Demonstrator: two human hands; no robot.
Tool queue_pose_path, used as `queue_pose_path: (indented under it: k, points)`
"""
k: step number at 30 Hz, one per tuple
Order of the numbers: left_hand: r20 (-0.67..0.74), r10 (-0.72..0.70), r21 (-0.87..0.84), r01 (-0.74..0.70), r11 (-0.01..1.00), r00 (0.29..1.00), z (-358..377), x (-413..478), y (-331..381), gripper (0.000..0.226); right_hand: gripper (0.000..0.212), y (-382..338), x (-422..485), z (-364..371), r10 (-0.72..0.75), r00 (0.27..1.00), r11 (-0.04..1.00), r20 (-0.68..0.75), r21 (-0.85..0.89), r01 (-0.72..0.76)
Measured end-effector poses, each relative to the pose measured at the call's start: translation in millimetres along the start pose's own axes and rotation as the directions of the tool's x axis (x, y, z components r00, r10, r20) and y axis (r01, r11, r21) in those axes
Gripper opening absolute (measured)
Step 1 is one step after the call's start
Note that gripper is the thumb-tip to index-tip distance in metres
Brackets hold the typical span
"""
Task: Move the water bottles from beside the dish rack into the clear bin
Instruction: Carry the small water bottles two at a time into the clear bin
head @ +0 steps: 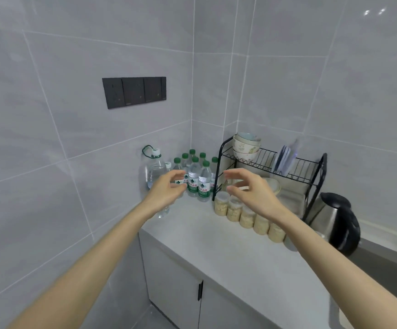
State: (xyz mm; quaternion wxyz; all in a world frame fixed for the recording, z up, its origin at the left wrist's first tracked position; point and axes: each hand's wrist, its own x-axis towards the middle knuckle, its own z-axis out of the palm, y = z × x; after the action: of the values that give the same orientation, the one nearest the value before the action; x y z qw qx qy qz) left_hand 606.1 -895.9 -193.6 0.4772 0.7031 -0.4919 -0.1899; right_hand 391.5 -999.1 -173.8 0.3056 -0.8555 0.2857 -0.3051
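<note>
Wall, 11 o'clock from frame centre: dark switch panel [134, 92] on grey tile.

Counter [228, 252] corner: large clear water jug [153, 170] with a looped green handle, upright against the wall.

Left hand [166, 189]: reaches in from 7 o'clock and hovers in front of the jug and the leftmost bottles. Fingers are loosely curved, thumb apart, and they grasp nothing. Cannot tell whether the fingertips brush a label.

Water bottles [198, 176]: a tight cluster, green caps, green-and-white labels, all upright on the counter in the back corner. They stand at 9 o'clock of the dish rack [271, 169], the nearest one just beside its black frame.

Right hand [249, 188]: comes in from 5 o'clock and hangs in front of the rack's lower left. Fingers are spread and relaxed, the thumb below them, and the hand is empty. It is apart from the bottles.

Rack, upper tier: stacked bowls [246, 144] at its 10 o'clock end, plates [285, 160] on edge mid-rack.

At 6 o'clock of the rack: a row of lidded jars [247, 213] with pale contents, running toward 4 o'clock.

Far right: steel kettle [337, 222] with a black handle, blurred.
</note>
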Motion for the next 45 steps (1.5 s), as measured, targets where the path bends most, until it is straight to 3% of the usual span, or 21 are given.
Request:
queue_pose_path:
  k: [7, 20, 26, 30, 37, 45]
  points:
    - [0.039, -0.033, 0.002, 0.033, 0.999, 0.999, 13, 114, -51, 0.048, 0.039, 53, 100, 31, 0.056, 0.998, 0.996, -0.003, -0.071, -0.056]
    - [0.125, -0.133, 0.047, 0.128, 0.991, 0.983, 64, 312, -152, 0.066, 0.044, 181, 258, 107, 0.146, 0.989, 0.988, -0.001, -0.043, -0.146]
    - [0.124, -0.14, 0.042, 0.136, 0.99, 0.982, 98, 356, -183, 0.07, 0.05, 221, 295, 140, 0.183, 0.983, 0.981, 0.025, -0.068, -0.181]
    - [0.089, -0.103, -0.004, 0.104, 0.995, 0.991, 111, 376, -202, 0.059, 0.049, 240, 312, 159, 0.199, 0.979, 0.977, 0.032, -0.087, -0.196]
    - [0.017, -0.084, -0.11, 0.086, 0.99, 0.996, 118, 385, -216, 0.037, 0.04, 249, 320, 169, 0.188, 0.979, 0.977, -0.076, -0.091, -0.194]
    - [0.033, 0.009, 0.028, -0.01, 1.0, 0.999, 108, 351, -206, 0.038, 0.037, 238, 286, 161, 0.251, 0.961, 0.967, -0.119, -0.006, -0.254]
